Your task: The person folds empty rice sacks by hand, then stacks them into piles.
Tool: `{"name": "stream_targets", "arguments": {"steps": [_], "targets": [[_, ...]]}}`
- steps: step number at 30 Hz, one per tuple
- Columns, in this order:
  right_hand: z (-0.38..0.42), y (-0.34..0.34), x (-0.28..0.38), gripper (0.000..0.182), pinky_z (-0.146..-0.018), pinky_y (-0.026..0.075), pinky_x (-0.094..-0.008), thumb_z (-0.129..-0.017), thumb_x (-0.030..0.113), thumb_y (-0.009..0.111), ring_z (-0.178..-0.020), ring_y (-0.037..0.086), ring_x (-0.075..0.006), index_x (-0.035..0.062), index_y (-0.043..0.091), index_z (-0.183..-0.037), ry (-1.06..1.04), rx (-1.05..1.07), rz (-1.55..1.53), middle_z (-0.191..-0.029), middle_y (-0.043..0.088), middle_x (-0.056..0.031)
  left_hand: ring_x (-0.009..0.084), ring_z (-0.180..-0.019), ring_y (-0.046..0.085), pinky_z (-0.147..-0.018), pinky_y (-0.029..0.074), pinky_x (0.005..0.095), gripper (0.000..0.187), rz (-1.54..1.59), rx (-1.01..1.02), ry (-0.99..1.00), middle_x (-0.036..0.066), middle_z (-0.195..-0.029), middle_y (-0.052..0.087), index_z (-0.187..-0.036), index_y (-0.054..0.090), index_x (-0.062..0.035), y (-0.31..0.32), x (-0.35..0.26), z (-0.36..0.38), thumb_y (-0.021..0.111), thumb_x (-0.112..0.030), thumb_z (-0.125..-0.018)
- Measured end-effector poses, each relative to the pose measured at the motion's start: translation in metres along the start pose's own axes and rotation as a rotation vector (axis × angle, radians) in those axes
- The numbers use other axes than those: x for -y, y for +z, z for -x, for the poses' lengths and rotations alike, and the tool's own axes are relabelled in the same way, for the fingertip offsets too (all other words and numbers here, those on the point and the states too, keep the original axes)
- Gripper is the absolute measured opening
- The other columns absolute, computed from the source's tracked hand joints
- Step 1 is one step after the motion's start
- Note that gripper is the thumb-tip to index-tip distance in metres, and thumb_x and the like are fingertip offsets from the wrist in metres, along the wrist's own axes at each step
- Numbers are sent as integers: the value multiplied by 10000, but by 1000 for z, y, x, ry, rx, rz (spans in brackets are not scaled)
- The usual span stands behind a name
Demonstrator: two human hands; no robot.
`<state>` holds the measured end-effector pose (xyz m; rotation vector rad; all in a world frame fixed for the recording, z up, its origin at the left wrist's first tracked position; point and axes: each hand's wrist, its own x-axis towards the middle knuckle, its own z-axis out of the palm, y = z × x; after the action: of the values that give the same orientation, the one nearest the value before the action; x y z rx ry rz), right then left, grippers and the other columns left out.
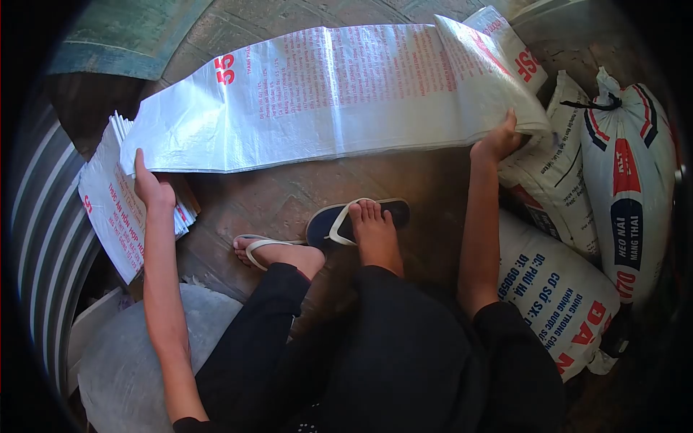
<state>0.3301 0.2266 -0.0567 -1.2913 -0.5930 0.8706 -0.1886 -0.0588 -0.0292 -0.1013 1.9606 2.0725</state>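
Note:
A long white woven feed sack (289,123) with red print and a large "55" stretches between my two hands above the floor. At its left lower corner, my left hand (151,185) grips the edge, thumb on top. My right hand (497,138) is closed around the right end, where the sack folds over on itself; the fingers are partly hidden beneath it. Below my left hand leans a stack of folded white sacks (115,209) with red lettering. Another printed sack (521,54) shows behind the right end.
Filled sacks (628,166) stand at the right, with more lying beside my right arm (548,289). Corrugated metal (50,209) curves along the left. A pale rounded bundle (137,353) sits near my left forearm. My feet in flip-flops (397,209) rest on the brick floor (289,191).

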Motion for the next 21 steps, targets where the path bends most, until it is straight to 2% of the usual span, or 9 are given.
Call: {"name": "stream_targets", "arguments": {"steps": [2,4,5,8,9,11,12,17,21], "targets": [[16,5,6,389,-890,519,-399,-959,216,563,-1028,645,-273,-102,605,-1181,-180,93,136,-1160,653,-181,268,-1154,610,-994,499,367,540,12,111,-72,127,-1290,609,-1335,521,50,-5,6,-3,690,-258,-924],[30,8,9,368,-867,523,-412,-976,230,537,-988,664,-301,-84,644,-1137,-400,178,410,-1113,676,-188,272,-1154,613,-985,506,366,539,-53,-53,4,135,-1301,604,-1329,522,69,-1,8,-2,671,-271,-938],[30,0,0,316,-867,513,-430,-946,161,539,-991,667,-366,-61,668,-1131,-611,282,585,-1134,669,-242,275,-1154,615,-980,510,366,539,-86,-135,42,138,-1307,601,-1325,522,78,0,9,-1,662,-278,-945],[24,-16,-36,351,-993,459,-455,-849,63,555,-1178,588,-399,23,691,-1170,-738,743,707,-1251,635,-241,289,-1156,621,-978,516,375,552,-102,-168,210,158,-1336,584,-1330,510,103,1,1,-2,624,-296,-967],[29,-12,-35,392,-1036,435,-463,-816,36,559,-1238,556,-404,54,697,-1183,-764,878,716,-1285,625,-234,307,-1162,622,-986,515,380,560,-152,-223,181,189,-1354,568,-1332,497,127,4,-5,3,567,-313,-992],[49,0,-33,497,-1126,365,-481,-751,-2,565,-1350,476,-394,123,702,-1212,-787,1077,671,-1339,611,-198,315,-1164,619,-985,518,385,571,-199,-279,219,214,-1348,564,-1332,486,138,5,-11,6,546,-320,-996],[54,1,-40,589,-1190,264,-518,-731,-10,563,-1427,368,-407,215,683,-1262,-683,1157,726,-1411,569,-149,320,-1166,618,-984,520,388,577,-221,-308,239,226,-1346,562,-1332,480,144,4,-13,6,536,-323,-998],[78,-6,-81,597,-1180,232,-587,-794,73,636,-1445,301,-454,258,602,-1361,-637,1283,1015,-1528,424,-177,336,-1148,630,-960,535,398,586,-282,-373,365,249,-1312,581,-1288,491,186,12,-33,8,522,-318,-990],[101,-9,-93,531,-1175,198,-622,-826,135,666,-1445,297,-454,258,617,-1339,-645,1302,1083,-1529,422,-176,324,-1126,645,-959,538,385,554,-223,-298,411,225,-1284,611,-1278,516,178,19,-48,17,529,-295,-991]]}}
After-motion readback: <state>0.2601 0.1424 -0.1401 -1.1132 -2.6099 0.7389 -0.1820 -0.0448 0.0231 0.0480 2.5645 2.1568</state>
